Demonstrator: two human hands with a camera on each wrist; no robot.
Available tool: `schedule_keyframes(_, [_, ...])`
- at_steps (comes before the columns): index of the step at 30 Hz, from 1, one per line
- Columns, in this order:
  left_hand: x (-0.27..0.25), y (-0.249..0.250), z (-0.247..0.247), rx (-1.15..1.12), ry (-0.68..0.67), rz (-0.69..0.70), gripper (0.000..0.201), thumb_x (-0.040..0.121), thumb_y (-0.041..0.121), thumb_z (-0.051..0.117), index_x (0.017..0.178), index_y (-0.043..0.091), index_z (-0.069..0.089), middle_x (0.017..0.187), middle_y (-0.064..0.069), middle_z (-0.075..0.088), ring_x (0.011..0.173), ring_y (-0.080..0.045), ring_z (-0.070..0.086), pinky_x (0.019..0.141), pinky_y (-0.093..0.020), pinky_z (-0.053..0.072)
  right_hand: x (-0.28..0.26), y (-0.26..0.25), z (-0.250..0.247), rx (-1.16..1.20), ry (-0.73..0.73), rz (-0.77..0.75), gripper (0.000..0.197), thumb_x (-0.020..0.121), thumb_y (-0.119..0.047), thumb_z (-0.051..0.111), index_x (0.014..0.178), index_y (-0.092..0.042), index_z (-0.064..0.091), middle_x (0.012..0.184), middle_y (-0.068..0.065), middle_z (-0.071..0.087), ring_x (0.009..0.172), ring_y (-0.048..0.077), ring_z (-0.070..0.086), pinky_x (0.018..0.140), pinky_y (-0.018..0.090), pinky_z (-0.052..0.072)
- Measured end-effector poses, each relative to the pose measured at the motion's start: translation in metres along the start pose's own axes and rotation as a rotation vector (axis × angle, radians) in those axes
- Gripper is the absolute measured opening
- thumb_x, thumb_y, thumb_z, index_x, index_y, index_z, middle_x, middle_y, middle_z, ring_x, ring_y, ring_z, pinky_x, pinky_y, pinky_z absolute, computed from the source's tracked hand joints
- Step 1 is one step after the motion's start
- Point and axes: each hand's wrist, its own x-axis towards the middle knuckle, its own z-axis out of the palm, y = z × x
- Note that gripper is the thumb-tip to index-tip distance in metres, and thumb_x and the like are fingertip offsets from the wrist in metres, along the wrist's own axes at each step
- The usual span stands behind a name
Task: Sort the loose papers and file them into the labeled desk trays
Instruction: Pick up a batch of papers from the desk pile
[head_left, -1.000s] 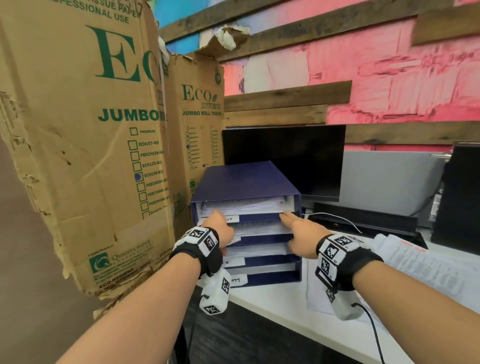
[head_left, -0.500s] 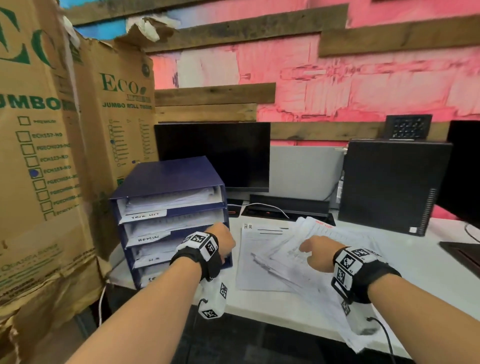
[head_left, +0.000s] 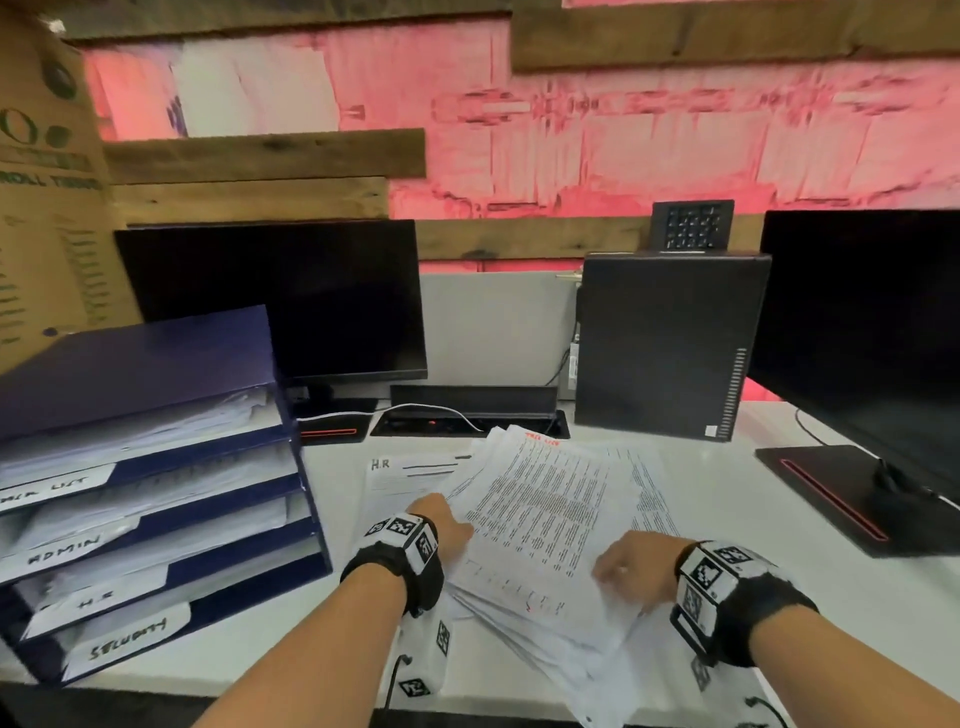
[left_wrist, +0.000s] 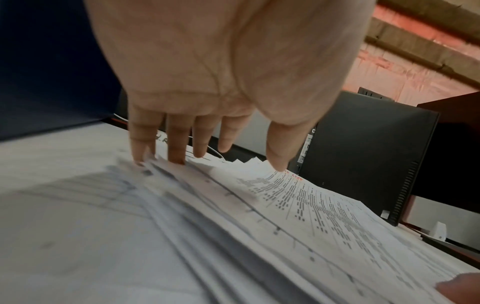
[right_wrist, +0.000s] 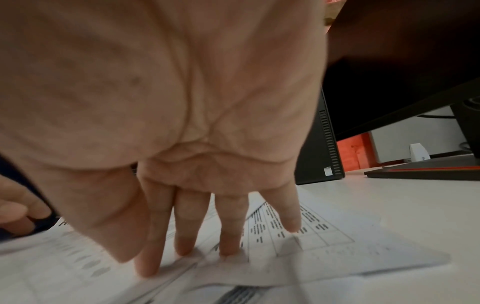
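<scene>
A fanned pile of printed papers (head_left: 545, 519) lies mid-desk, its top sheet headed in red. Beneath its left side a sheet marked "H.R" (head_left: 395, 473) pokes out. To the left stands a blue stack of trays (head_left: 306, 467) holding papers, with handwritten labels, among them "ADMIN" (head_left: 62, 545) and "H.R" (head_left: 96, 603). My left hand (head_left: 447, 525) touches the pile's left edge; its straight fingers (left_wrist: 176, 156) reach down to the sheet edges, thumb over the top sheet. On the pile's lower right my right hand (head_left: 628, 566) rests, its fingers (right_wrist: 228, 242) straight on the paper (right_wrist: 324, 242).
A dark monitor (head_left: 280, 301) stands behind the trays, and a black PC tower (head_left: 670, 343) behind the pile. A second monitor (head_left: 872, 322) with its base (head_left: 841, 493) is at right. A cable box (head_left: 472, 410) sits at the back, a cardboard carton (head_left: 47, 208) far left.
Both hands left the front of the tray stack and came down on the paper pile. The head view swung right, away from the cartons.
</scene>
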Motion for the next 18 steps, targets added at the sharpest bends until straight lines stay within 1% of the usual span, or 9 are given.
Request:
schedule_keyframes(1, [0.004, 0.004, 0.003, 0.000, 0.007, 0.003, 0.039, 0.090, 0.039, 0.054, 0.119, 0.013, 0.054, 0.106, -0.002, 0.058, 0.088, -0.020, 0.052, 0.077, -0.025, 0.043, 0.003, 0.005, -0.003, 0.028, -0.018, -0.013, 0.036, 0.094, -0.012, 0.048, 0.126, -0.019, 0.062, 0.137, -0.006, 0.053, 0.129, 0.011, 0.046, 0.095, 0.008, 0.030])
schedule_keyframes(2, [0.004, 0.007, 0.005, -0.001, 0.014, -0.003, 0.039, 0.089, 0.042, 0.053, 0.117, 0.015, 0.055, 0.102, 0.001, 0.058, 0.086, -0.019, 0.053, 0.075, -0.025, 0.042, 0.005, 0.006, -0.005, 0.047, -0.034, -0.020, 0.033, 0.094, -0.015, 0.049, 0.122, -0.020, 0.065, 0.134, -0.007, 0.055, 0.127, 0.011, 0.048, 0.096, 0.009, 0.030])
schedule_keyframes(4, [0.010, 0.016, 0.009, 0.003, 0.028, -0.020, 0.031, 0.084, 0.047, 0.056, 0.097, 0.019, 0.059, 0.089, 0.006, 0.062, 0.080, -0.016, 0.060, 0.069, -0.023, 0.046, 0.011, 0.013, -0.008, 0.063, -0.034, -0.017, 0.028, 0.092, -0.022, 0.051, 0.111, -0.026, 0.071, 0.129, -0.013, 0.059, 0.122, 0.007, 0.051, 0.099, 0.014, 0.034])
schedule_keyframes(5, [0.013, 0.020, 0.010, 0.001, 0.031, -0.030, 0.029, 0.080, 0.048, 0.058, 0.088, 0.021, 0.059, 0.084, 0.005, 0.064, 0.077, -0.015, 0.062, 0.067, -0.023, 0.048, 0.014, 0.017, -0.008, 0.080, -0.028, -0.018, 0.026, 0.090, -0.025, 0.052, 0.106, -0.028, 0.072, 0.126, -0.017, 0.060, 0.119, 0.005, 0.052, 0.099, 0.015, 0.035])
schedule_keyframes(6, [0.015, 0.022, 0.009, -0.010, 0.033, -0.037, 0.029, 0.077, 0.049, 0.060, 0.084, 0.022, 0.059, 0.082, 0.004, 0.065, 0.076, -0.015, 0.063, 0.066, -0.023, 0.050, 0.015, 0.019, -0.008, 0.096, -0.021, -0.023, 0.024, 0.089, -0.026, 0.053, 0.102, -0.030, 0.073, 0.123, -0.019, 0.061, 0.116, 0.003, 0.053, 0.099, 0.015, 0.036])
schedule_keyframes(9, [0.027, 0.026, 0.012, -0.088, 0.040, -0.062, 0.026, 0.072, 0.042, 0.070, 0.080, 0.019, 0.059, 0.080, 0.001, 0.065, 0.077, -0.018, 0.065, 0.063, -0.023, 0.051, 0.020, 0.026, -0.008, 0.136, -0.003, -0.037, 0.021, 0.087, -0.026, 0.056, 0.096, -0.030, 0.075, 0.115, -0.022, 0.065, 0.110, -0.001, 0.056, 0.096, 0.015, 0.038])
schedule_keyframes(12, [0.033, 0.025, 0.014, -0.095, 0.065, -0.093, 0.025, 0.071, 0.035, 0.073, 0.069, 0.019, 0.054, 0.074, 0.000, 0.062, 0.073, -0.018, 0.063, 0.066, -0.025, 0.053, 0.022, 0.028, -0.008, 0.127, 0.038, -0.047, 0.020, 0.087, -0.026, 0.058, 0.095, -0.030, 0.076, 0.108, -0.023, 0.068, 0.104, -0.003, 0.058, 0.093, 0.013, 0.041])
schedule_keyframes(15, [0.033, 0.021, 0.018, -0.026, 0.022, -0.132, 0.031, 0.074, 0.036, 0.074, 0.069, 0.018, 0.049, 0.071, 0.003, 0.054, 0.076, -0.019, 0.059, 0.071, -0.026, 0.051, 0.022, 0.030, -0.007, 0.118, 0.066, -0.060, 0.022, 0.086, -0.021, 0.057, 0.094, -0.028, 0.076, 0.104, -0.021, 0.070, 0.102, -0.003, 0.060, 0.096, 0.015, 0.044])
schedule_keyframes(18, [0.035, 0.014, 0.019, -0.012, 0.026, -0.106, 0.030, 0.075, 0.033, 0.074, 0.087, 0.016, 0.053, 0.077, 0.004, 0.054, 0.087, -0.023, 0.058, 0.075, -0.026, 0.048, 0.020, 0.032, -0.006, 0.122, 0.080, -0.053, 0.022, 0.087, -0.020, 0.056, 0.095, -0.027, 0.076, 0.108, -0.019, 0.069, 0.104, -0.002, 0.059, 0.095, 0.013, 0.042])
